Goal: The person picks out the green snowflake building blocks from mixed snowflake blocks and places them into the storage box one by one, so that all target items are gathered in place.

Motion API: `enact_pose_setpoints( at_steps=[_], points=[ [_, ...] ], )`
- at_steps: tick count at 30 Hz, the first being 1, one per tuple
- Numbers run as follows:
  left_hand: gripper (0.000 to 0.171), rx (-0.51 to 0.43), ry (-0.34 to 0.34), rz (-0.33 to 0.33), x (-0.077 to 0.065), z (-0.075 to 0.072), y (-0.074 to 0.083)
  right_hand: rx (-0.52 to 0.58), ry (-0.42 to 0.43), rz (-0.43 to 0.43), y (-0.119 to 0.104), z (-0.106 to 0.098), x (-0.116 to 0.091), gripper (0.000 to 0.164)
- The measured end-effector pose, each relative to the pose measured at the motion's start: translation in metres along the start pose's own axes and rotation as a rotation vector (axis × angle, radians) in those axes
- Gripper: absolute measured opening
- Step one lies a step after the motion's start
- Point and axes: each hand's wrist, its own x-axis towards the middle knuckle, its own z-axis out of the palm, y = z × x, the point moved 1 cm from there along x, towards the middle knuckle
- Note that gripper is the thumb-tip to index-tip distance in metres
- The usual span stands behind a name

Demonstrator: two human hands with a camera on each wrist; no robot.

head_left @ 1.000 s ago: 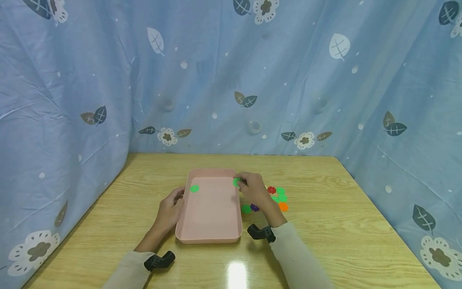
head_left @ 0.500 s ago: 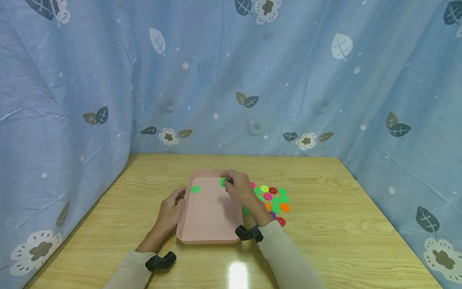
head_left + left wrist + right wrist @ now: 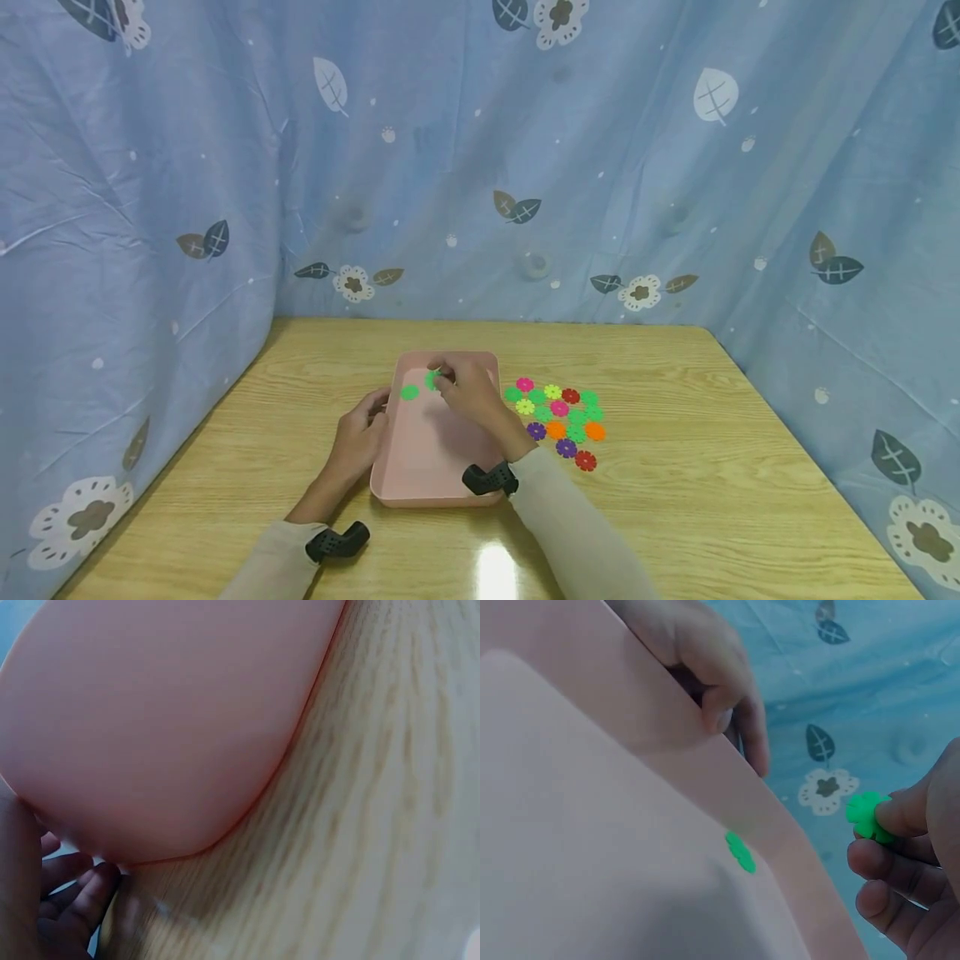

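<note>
My right hand is above the far half of a shallow pink tray. Its thumb and fingers pinch a green flower-shaped plastic disc, held clear of the tray floor. A second green disc lies flat inside, near the tray's far left corner. At the tray's left wall, my left hand holds the side, its fingers bent against the outside; the left wrist view shows fingertips by the lower edge, partly hidden.
Several flower discs lie loose on the wooden table right of the tray, among them a purple disc, an orange disc and a red disc. A blue patterned curtain hangs behind and at both sides.
My right hand has moved left from the tray's right rim to over its far middle, carrying the green disc. The left hand stays at the tray's left side.
</note>
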Motion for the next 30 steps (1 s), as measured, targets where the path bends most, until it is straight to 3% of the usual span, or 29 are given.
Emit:
enact_pose_setpoints(
  at_steps=[12,26,30],
  points=[
    [0.047,0.012,0.014,0.015,-0.001,0.0,0.002,0.06,0.062,0.153,0.007,0.021,0.017,0.023],
    [0.047,0.03,0.014,0.035,-0.001,-0.001,0.002,0.097,0.104,0.172,0.026,0.032,0.022,0.023],
    [0.047,0.039,0.018,0.037,-0.001,0.0,0.002,0.101,0.117,0.23,0.034,0.033,0.018,0.023]
  ],
)
